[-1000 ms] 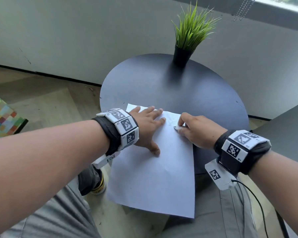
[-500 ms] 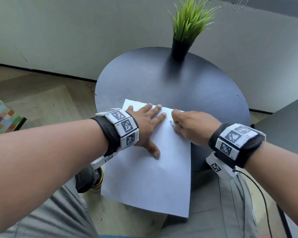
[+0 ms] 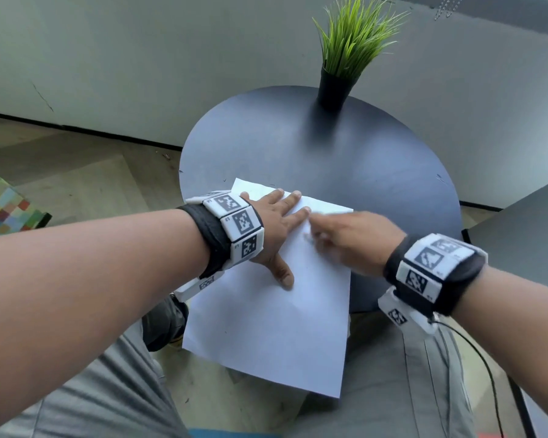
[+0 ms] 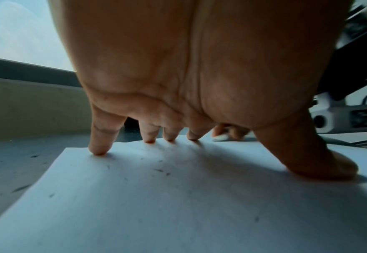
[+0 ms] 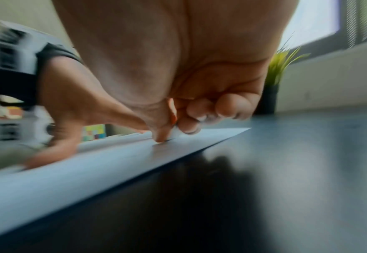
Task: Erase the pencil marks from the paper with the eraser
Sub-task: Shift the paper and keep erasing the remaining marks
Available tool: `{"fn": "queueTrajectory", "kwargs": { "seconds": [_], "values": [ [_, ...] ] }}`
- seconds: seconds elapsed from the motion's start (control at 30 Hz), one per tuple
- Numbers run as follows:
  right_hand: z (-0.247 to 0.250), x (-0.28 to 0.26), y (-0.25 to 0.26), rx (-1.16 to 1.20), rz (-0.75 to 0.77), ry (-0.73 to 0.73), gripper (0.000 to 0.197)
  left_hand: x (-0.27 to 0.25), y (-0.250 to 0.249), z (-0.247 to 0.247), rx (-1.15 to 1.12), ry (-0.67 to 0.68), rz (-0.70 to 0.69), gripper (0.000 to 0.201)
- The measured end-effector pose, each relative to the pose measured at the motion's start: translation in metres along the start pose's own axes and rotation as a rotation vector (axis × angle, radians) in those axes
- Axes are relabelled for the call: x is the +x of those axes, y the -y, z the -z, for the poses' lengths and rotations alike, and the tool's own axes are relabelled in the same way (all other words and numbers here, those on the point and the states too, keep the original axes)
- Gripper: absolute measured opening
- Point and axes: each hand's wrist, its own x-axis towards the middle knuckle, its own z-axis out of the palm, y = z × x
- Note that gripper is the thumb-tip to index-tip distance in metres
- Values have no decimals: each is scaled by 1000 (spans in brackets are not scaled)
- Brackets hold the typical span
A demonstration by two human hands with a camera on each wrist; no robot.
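White paper sheet (image 3: 266,327) lies flat on a round dark tabletop (image 3: 345,159), its near end hanging past the table's front edge over the person's lap. The left hand (image 3: 274,229) presses on the sheet's far left part, fingers straight and spread, thumb splayed toward the person. Just beside it, the motion-blurred right hand (image 3: 351,241) pinches a small white eraser (image 4: 220,137) between thumb and curled fingers, its tip against the paper. A green grass plant in a black pot (image 3: 334,86) stands at the table's far edge.
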Motion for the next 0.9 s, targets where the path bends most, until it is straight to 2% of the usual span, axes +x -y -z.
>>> {"fn": "queueTrajectory", "kwargs": {
  "seconds": [0.07,0.13,0.2,0.23,0.33,0.37,0.43,0.5,0.53,0.57,0.67,0.7,0.77,0.83,0.87,0.9],
  "values": [
    [3,7,-10,-13,-102,-85,13,1,-1,0,-3,-1,2,137],
    [-4,4,5,-27,-24,-65,12,0,0,0,-8,2,3,138],
    [-12,-8,23,-4,126,-2,12,-1,0,0,-5,6,4,138],
    [-9,-11,23,17,123,7,10,-1,0,1,0,11,5,138],
    [4,-3,-12,24,-102,-52,19,-1,-3,4,8,23,13,137],
    [2,-3,-19,12,-123,-83,19,-1,-3,5,6,27,15,137],
    [-2,-9,-9,15,-6,-90,13,-2,-4,6,3,33,14,136],
    [-13,-18,10,22,191,-6,9,-3,-6,7,18,40,12,136],
    [-14,-20,12,22,220,32,11,-3,-7,9,29,44,13,136],
    [-10,-19,8,21,183,35,10,-4,-8,10,36,47,15,134],
    [0,-10,-19,21,-36,-112,15,-4,-10,13,55,53,24,131],
    [-1,-10,-18,22,-26,-119,13,-4,-10,14,57,55,27,131],
    [-5,-17,5,15,119,-47,4,-5,-11,13,51,58,32,133],
    [-12,-27,21,18,248,38,7,-5,-11,13,56,58,37,134],
    [-9,-27,19,26,221,53,9,-5,-11,13,58,56,37,134],
    [-5,-22,11,20,131,36,13,-5,-11,14,60,52,36,133]
  ]
}}
